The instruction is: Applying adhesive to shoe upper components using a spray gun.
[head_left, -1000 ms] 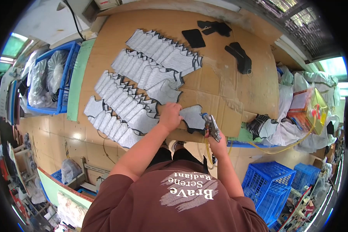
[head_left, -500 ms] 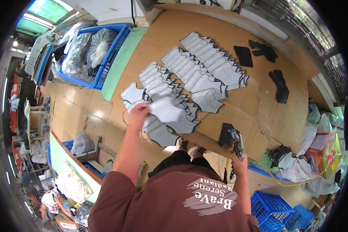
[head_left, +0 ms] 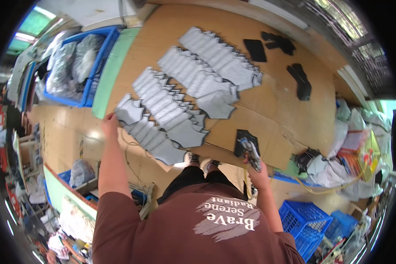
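Note:
My left hand [head_left: 110,123] is closed at the left end of the nearest row, its fingertips at the corner of a grey cut fabric piece [head_left: 130,111] with dark edges. Overlapping pieces of the same kind lie fanned in slanting rows, including a middle row [head_left: 171,105] and a far row [head_left: 222,57]. In my right hand [head_left: 258,176] is a metal spray gun [head_left: 252,156], held low at the table's near edge. Under its front end lies a black flat piece [head_left: 241,140]. My right fingers wrap around the handle and are partly hidden.
The table [head_left: 277,105] is covered with brown cardboard. Black cut pieces [head_left: 255,50] lie at its far right. A blue crate [head_left: 94,83] of plastic bags stands left, blue crates [head_left: 301,224] sit lower right, and a yellow hose [head_left: 321,192] hangs right. A co-worker [head_left: 59,246] is at lower left.
My left hand has moved left from over the rows, where it held a pale piece, to the nearest row's left end. The view has shifted; my right hand still holds the spray gun.

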`<state>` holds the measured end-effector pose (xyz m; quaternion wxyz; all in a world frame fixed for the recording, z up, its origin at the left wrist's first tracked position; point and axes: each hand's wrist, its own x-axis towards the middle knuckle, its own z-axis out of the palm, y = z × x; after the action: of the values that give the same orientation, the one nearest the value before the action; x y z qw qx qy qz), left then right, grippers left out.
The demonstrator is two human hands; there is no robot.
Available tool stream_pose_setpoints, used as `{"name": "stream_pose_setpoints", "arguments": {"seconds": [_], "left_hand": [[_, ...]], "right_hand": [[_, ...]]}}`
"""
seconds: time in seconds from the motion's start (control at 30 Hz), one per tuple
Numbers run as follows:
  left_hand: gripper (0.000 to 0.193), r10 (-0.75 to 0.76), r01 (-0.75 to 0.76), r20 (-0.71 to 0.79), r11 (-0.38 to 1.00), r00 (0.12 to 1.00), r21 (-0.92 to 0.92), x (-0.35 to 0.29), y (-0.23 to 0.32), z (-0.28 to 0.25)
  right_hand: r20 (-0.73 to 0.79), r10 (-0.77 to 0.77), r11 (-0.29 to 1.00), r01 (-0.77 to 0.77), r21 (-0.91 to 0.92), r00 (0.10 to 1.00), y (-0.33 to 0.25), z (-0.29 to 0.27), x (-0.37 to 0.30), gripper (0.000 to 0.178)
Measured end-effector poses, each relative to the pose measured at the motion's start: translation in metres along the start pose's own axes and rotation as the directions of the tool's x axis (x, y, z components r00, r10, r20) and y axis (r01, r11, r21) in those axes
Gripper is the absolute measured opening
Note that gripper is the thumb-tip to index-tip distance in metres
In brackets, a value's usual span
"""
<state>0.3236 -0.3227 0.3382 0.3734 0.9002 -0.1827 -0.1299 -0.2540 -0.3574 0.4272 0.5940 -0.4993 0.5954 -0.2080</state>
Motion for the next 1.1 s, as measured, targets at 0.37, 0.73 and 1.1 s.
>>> {"name": "stream_pose_setpoints", "arguments": {"seconds": [0.37,0.73,1.1], "left_hand": [[0.017,0.633,-0.628,0.163,0.773,0.756,-0.087,-0.152,0.129,0.065],[0.03,0.853,-0.864,0.497,0.125,-0.157,-0.488,-0.326,0.159,0.158],[0.02,0.856,-0.688,0.439,0.146,-0.272,-0.711,-0.335,0.245,0.145]], "right_hand": [[-0.087,-0.018,0.998,0.024,0.064,0.996,-0.001,0.003,-0.006,0.023],[-0.149,-0.051,0.957,0.091,0.275,0.988,-0.005,-0.021,-0.026,0.042],[-0.28,-0.019,0.938,0.115,0.328,0.96,0.019,-0.049,-0.048,0.046]]}}
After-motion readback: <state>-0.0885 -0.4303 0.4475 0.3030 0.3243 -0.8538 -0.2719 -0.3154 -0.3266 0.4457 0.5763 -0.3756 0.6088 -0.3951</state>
